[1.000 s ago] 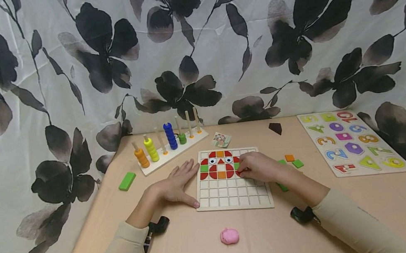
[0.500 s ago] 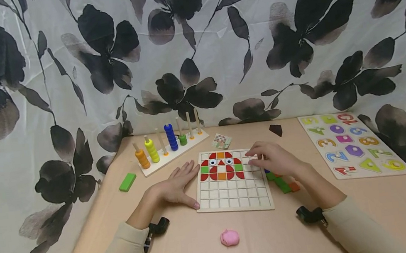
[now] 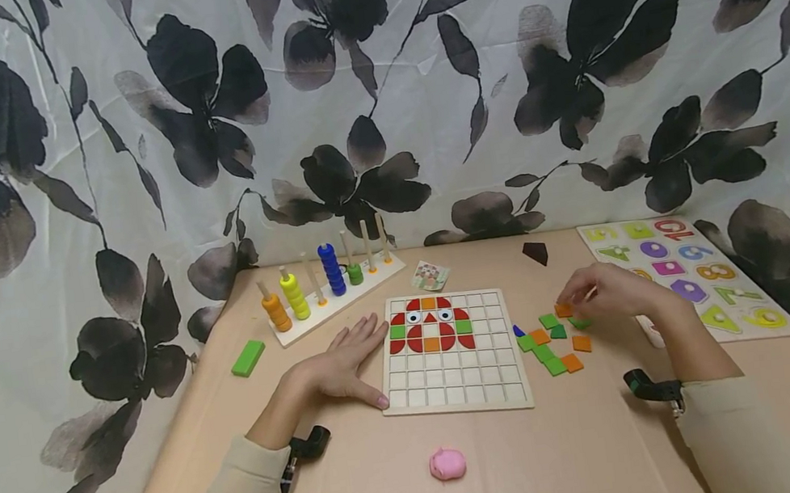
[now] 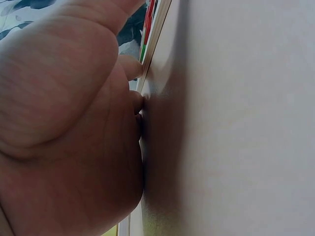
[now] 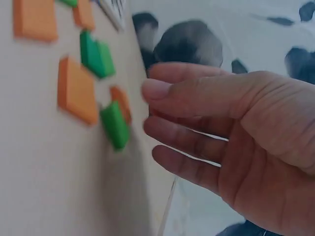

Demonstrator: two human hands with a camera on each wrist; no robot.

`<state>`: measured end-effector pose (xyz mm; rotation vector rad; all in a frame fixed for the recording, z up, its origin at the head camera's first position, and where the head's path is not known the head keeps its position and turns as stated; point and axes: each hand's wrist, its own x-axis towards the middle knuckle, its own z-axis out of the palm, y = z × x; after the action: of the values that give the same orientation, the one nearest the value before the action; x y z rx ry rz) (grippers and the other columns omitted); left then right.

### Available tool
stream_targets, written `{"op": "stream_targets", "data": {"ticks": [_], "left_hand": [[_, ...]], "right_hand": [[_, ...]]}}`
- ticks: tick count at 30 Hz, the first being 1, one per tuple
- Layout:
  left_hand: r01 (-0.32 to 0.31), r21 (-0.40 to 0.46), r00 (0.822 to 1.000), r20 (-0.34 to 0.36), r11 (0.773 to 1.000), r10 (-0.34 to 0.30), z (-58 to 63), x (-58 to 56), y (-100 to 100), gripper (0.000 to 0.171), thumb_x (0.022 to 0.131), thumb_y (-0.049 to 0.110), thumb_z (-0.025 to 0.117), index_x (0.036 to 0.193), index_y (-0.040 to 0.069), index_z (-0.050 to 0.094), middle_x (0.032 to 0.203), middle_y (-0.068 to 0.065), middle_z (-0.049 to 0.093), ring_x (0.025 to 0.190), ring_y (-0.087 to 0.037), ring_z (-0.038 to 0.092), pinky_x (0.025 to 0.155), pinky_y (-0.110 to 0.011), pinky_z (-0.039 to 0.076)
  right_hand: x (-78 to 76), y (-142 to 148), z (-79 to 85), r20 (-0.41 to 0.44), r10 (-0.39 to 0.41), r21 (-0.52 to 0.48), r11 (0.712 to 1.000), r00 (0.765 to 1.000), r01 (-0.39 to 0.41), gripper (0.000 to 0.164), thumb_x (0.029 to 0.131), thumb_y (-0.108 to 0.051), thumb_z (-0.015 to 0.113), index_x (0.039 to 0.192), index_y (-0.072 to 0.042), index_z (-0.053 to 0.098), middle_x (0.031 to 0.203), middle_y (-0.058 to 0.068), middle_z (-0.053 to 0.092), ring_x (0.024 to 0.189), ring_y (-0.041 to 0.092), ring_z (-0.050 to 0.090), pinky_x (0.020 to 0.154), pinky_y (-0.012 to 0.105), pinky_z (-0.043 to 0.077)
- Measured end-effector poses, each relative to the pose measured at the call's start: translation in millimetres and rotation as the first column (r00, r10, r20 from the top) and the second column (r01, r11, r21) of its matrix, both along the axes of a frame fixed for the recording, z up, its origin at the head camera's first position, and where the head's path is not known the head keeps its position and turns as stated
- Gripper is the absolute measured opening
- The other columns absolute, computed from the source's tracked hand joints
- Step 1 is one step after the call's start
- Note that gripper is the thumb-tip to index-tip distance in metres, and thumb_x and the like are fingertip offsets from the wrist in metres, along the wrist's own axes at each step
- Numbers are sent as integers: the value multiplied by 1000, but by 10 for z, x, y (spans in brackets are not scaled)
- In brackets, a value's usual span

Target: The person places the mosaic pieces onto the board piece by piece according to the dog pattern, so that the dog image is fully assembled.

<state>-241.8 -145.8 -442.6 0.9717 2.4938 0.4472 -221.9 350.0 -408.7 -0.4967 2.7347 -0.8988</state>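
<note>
In the head view, a square wooden grid board [image 3: 448, 392] carries an owl-like face of red, orange, green and white tiles in its upper left part. My left hand [image 3: 339, 371] lies spread beside the board, thumb and fingertips at its left edge. Over the loose tiles right of the board is my right hand [image 3: 612, 292], its fingers loosely bent and nothing between them. Just under its fingertips are an orange tile [image 3: 563, 309] and a green tile [image 3: 580, 323]. In the right wrist view, the green tile [image 5: 114, 125] sits a short way from the fingertips.
A bead-stacking rack [image 3: 338, 298] and a green block [image 3: 248, 357] stand to the left. Behind the board lie a small picture card [image 3: 431, 275] and a dark piece [image 3: 536, 253]. A number puzzle board [image 3: 755, 323] is far right, a pink figure [image 3: 447, 463] in front.
My right hand has let go of a red tile at the owl face's lower right corner and moved right, off the board, to the loose tiles. The left hand has stayed put.
</note>
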Motion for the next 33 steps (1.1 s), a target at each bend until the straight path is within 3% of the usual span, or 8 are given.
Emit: {"op": "stream_targets", "data": {"ticks": [7, 19, 27, 33], "left_hand": [[-7, -1, 1000, -2, 1000, 7, -14, -3, 0, 127, 63, 75, 70, 156, 22, 1, 161, -6, -12, 147, -24, -12, 117, -50, -4], [9, -1, 1000, -17, 1000, -9, -34, -24, -12, 127, 63, 76, 69, 156, 22, 0, 161, -6, -12, 147, -25, -11, 117, -51, -4], [12, 4, 1000, -19, 1000, -12, -19, -30, -11, 127, 64, 76, 69, 156, 21, 1, 161, -6, -12, 147, -25, -11, 117, -50, -4], [10, 9, 1000, -9, 1000, -10, -29, -24, -14, 127, 64, 75, 70, 156, 22, 1, 161, -7, -11, 147, -25, -11, 117, -51, -4]], "right_hand": [[-53, 158, -159, 49, 86, 40, 995, 995, -88, 22, 75, -9, 81, 94, -20, 78, 99, -1, 70, 88, 19, 58, 78, 27, 51], [-68, 150, -191, 109, 18, 21, 1000, 994, -21, 22, 75, -5, 80, 93, -14, 73, 89, 0, 69, 82, 20, 58, 75, 28, 52], [-49, 176, -143, 84, 12, -81, 997, 996, -5, 12, 80, -8, 77, 91, -9, 73, 81, 5, 68, 74, 19, 56, 66, 25, 50], [-86, -57, -26, 38, 2, -177, 984, 999, 4, 13, 84, -10, 73, 97, -8, 73, 88, 5, 71, 82, 24, 60, 75, 26, 52]]}}
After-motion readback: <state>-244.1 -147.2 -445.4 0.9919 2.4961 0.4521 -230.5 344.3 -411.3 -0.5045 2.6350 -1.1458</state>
